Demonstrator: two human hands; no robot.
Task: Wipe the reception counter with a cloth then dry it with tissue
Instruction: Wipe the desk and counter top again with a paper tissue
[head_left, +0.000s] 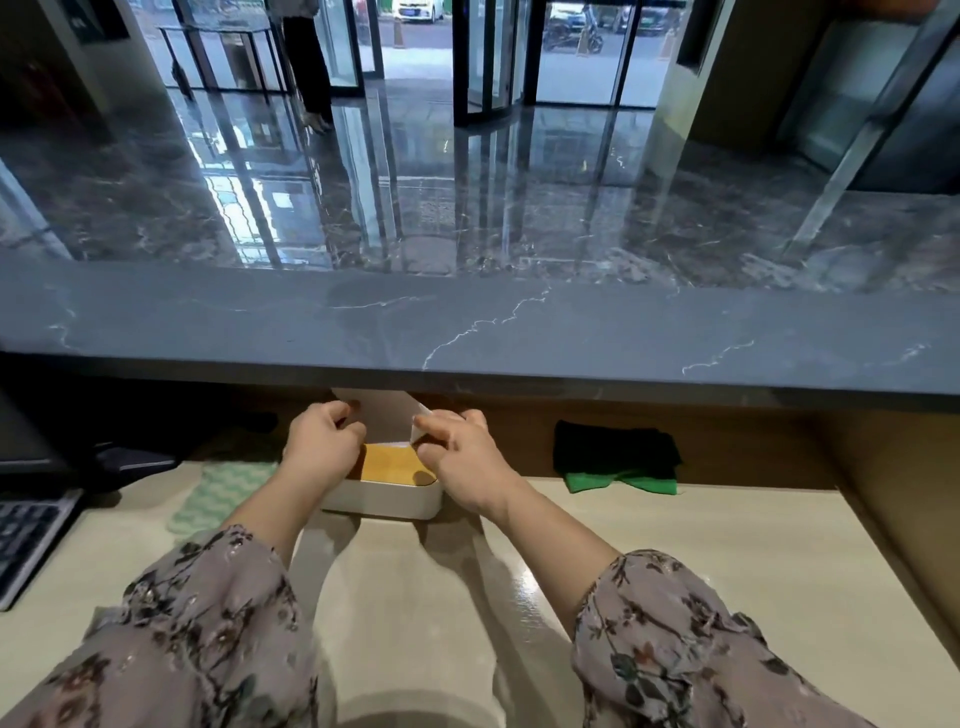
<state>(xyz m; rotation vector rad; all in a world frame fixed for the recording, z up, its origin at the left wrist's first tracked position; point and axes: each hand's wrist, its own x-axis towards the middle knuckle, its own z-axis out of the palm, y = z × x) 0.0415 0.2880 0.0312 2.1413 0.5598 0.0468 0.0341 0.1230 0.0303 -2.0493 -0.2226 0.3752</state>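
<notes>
Pinching opposite edges of a tissue with left grip and right grip, seemingly to lift it cleanly from the white tissue box on the lower surface. Pale green cloth laid just left of box, within reach. Beyond, grey marble reception counter, apparently awaiting drying.

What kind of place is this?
Most likely a building's lobby, seen from behind the reception desk: a long dark marble counter, a shiny stone floor running to glass entrance doors, and a keyboard on the lower desk.
</notes>
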